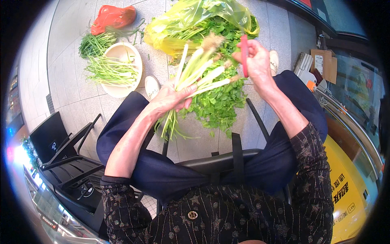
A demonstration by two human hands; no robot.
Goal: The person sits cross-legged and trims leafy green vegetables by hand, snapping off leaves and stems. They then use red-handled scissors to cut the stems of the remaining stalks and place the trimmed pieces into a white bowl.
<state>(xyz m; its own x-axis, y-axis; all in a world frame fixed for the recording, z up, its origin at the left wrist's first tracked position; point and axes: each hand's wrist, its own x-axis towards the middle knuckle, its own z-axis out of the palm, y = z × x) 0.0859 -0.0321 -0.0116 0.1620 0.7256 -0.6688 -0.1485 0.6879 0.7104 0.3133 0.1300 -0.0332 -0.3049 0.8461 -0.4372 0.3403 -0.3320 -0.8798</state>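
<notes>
My left hand grips a bunch of pale green-white stalks, probably Chinese celery. Their root ends, one still hairy and brown, point up and to the right, while thin green stems hang below my fist. In my right hand is a red-handled cutting tool, likely a small knife; its blade is blurred and hard to make out. The tool is just right of the root ends, apart from them. Beneath both hands, leafy greens are heaped on the tiled floor. A yellow plastic bag full of similar greens lies beyond.
A cream bowl holds thin green stalks at the left. Behind it are a bundle of long green leaves and a red plastic bag. Black chairs stand to the left; a cardboard box and metal rails are at the right.
</notes>
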